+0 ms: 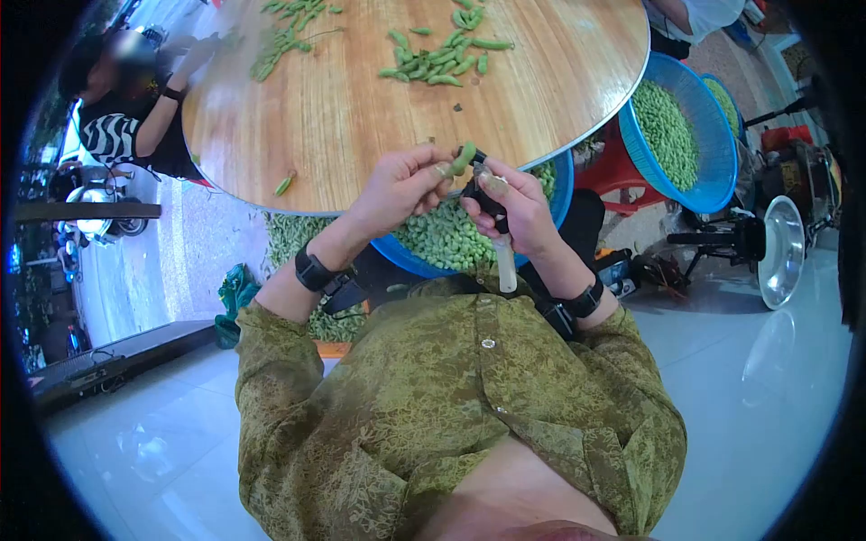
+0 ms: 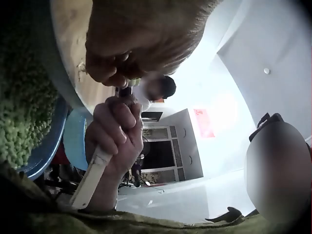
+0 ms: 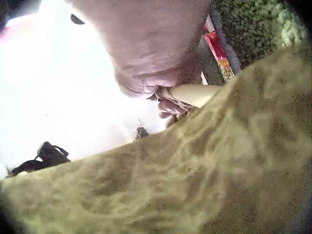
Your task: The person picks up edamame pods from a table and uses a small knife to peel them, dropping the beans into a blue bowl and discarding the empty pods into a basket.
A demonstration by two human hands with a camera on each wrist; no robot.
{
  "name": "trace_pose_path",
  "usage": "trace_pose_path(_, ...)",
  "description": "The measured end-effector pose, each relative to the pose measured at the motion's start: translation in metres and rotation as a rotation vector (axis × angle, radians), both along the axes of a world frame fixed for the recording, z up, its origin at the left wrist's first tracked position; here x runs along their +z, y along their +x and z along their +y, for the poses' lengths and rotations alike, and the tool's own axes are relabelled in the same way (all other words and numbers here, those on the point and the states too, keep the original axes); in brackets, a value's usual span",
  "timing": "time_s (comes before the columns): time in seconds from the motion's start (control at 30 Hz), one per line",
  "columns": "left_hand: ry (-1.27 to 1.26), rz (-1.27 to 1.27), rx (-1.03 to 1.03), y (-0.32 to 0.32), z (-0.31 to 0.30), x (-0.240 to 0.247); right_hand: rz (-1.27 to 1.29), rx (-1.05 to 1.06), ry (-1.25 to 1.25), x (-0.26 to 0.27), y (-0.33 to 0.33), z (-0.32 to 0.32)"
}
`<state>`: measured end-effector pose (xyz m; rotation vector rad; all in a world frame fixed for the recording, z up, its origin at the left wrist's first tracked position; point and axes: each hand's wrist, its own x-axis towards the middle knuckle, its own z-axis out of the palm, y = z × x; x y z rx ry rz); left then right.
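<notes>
Standing by the round wooden table [image 1: 361, 117], clock read from the seated worker's place, hands at centre and twelve across the tabletop. Left hand [image 1: 397, 194]: fingers curled in, thumb and fingertips pinching a green pod [image 1: 465, 158] just over the near table edge. Right hand [image 1: 514, 212]: fingers wrapped round a pale-handled tool [image 1: 506, 263], handle pointing down to six toward the patterned shirt [image 1: 496, 361], dark part up beside the pod. Cannot tell whether tool and pod touch; its exact kind also unclear. The two hands sit close together. Under them, a blue basin [image 1: 561, 194] holding shelled green beans [image 1: 442, 236]. More beans [image 1: 293, 243] heaped beyond the basin, toward eight. On the table at twelve, a pile of pods [image 1: 442, 61]; another scatter of pods [image 1: 287, 36] at eleven; one lone pod [image 1: 285, 184] at nine, near the rim. At two, a blue basket [image 1: 723, 149] filled with beans, tilted in this view, a red stool [image 1: 621, 162] close by it. At four, a shiny metal basin [image 1: 781, 252] standing on its side. At ten, another person [image 1: 122, 122] in a striped sleeve, one arm reaching to the table edge. Dark straps on both of the worker's wrists.
</notes>
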<state>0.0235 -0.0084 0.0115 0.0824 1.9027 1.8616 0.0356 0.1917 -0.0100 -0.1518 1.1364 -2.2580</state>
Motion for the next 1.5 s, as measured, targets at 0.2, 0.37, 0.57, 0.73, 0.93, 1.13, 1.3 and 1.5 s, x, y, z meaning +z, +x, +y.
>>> trace_pose_path(0.2,0.05,-0.007,0.009,0.003,0.005,-0.013,-0.046,0.005,-0.092,-0.009,0.006,0.001)
trace_pose_path(0.37,0.018,0.037,-0.008,0.004,0.006,-0.013,-0.062,0.014,-0.119,-0.008,0.006,0.004)
trace_pose_path(0.57,0.074,0.046,-0.014,0.003,0.008,-0.02,-0.023,-0.038,-0.006,-0.004,0.006,0.005)
trace_pose_path(0.73,0.255,-0.094,-0.052,-0.004,0.004,-0.03,-0.053,-0.064,-0.056,-0.004,0.006,0.008)
trace_pose_path(0.93,0.714,-0.476,-0.195,-0.008,0.0,-0.038,-0.183,0.065,-0.247,-0.015,0.006,0.019)
trace_pose_path(1.13,0.315,-0.182,-0.118,-0.003,0.015,-0.009,-0.263,0.0,-0.283,-0.013,0.007,0.018)
trace_pose_path(1.3,-0.477,0.845,-0.091,0.009,0.022,-0.014,-0.302,-0.034,-0.211,-0.01,0.007,0.013)
trace_pose_path(1.5,-0.224,0.503,0.062,0.014,0.027,-0.012,-0.248,-0.045,-0.217,-0.015,0.01,0.013)
